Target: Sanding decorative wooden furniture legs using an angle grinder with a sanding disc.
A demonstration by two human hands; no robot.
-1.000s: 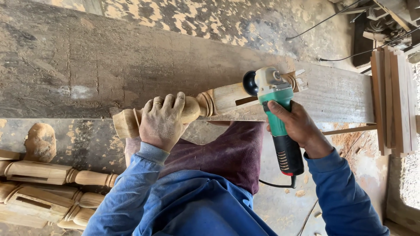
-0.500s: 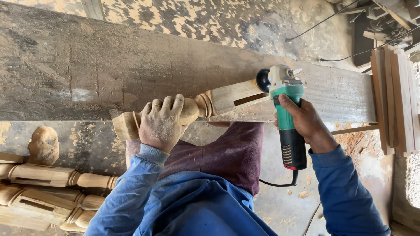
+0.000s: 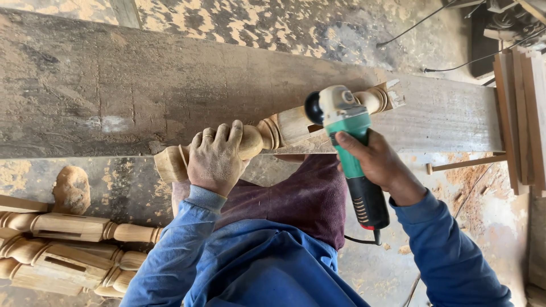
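From the head view, the left hand point(image 3: 216, 159) wraps tight around the turned wooden baluster point(image 3: 267, 135) lying along the worn plank point(image 3: 114, 85). The right hand point(image 3: 378, 165) grips a green angle grinder point(image 3: 347, 136) set on it. More turned spindles point(image 3: 74, 250) lie lower left.

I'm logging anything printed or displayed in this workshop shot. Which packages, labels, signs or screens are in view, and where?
No packages, signs or screens are in view.
Angle grinder: in the right hand, green and black body with a pale grey head; any label on it is too small to make out.
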